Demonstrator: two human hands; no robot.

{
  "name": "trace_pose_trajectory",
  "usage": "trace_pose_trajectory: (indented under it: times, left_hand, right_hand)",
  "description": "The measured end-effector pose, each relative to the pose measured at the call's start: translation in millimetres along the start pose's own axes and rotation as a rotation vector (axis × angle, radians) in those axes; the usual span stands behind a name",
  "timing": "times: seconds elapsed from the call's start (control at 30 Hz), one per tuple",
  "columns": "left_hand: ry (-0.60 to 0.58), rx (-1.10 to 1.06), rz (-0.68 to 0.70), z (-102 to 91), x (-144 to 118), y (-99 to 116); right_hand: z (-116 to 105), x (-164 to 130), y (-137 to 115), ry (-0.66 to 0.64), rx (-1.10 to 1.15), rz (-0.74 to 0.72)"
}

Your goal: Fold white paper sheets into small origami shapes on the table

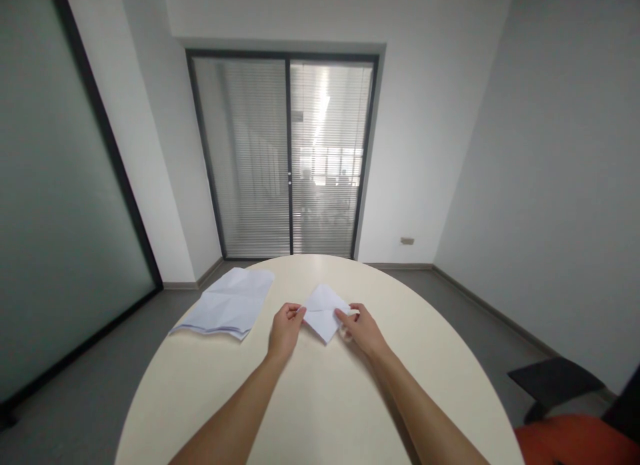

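Observation:
A small folded sheet of white paper [323, 312] is held between my two hands over the middle of the table, one corner pointing toward me. A crease or fold edge runs across it. My left hand [287, 328] pinches its left corner between thumb and fingers. On the opposite corner, my right hand [364, 328] has its thumb on top and its fingers curled by the edge. Whether the paper touches the tabletop, I cannot tell.
Creased white sheets [230, 302] lie stacked at the table's left edge. The round cream table [310, 412] fills the foreground. A red-seated chair [575, 438] with a black armrest [555, 382] stands at the lower right. Behind the table is a glass door [250, 158] with blinds.

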State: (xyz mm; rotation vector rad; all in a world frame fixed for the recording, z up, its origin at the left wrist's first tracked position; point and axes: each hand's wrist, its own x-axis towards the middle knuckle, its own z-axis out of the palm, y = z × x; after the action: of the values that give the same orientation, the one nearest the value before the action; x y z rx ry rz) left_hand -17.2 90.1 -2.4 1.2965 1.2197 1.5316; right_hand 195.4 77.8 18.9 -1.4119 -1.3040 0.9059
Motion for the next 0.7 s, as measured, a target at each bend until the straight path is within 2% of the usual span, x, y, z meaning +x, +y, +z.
trace_pose_trajectory:
  times: [0.1,0.2,0.3,0.53,0.7]
  left_hand:
    - [-0.009,-0.060,-0.036,2.8,-0.5,2.4]
    - [-0.032,-0.114,-0.064,5.9,-3.4,7.2]
    - [-0.072,-0.121,-0.068,6.4,-6.4,11.3]
    - [-0.108,0.041,-0.022,2.7,-8.7,9.3]
    - [-0.144,0.029,-0.017,2.6,-9.6,7.9]
  right_hand:
    - [4.3,-1.7,-3.7,-0.135,0.184,0.017]
    - [7.0,-4.6,-8.4,-0.228,0.333,-0.051]
    - [8.2,-8.2,-12.3,-0.284,0.381,-0.108]
    - [7.4,-11.5,-13.1,-0.191,0.286,-0.156]
    - [7.1,-9.8,-8.9,-0.158,0.254,-0.169]
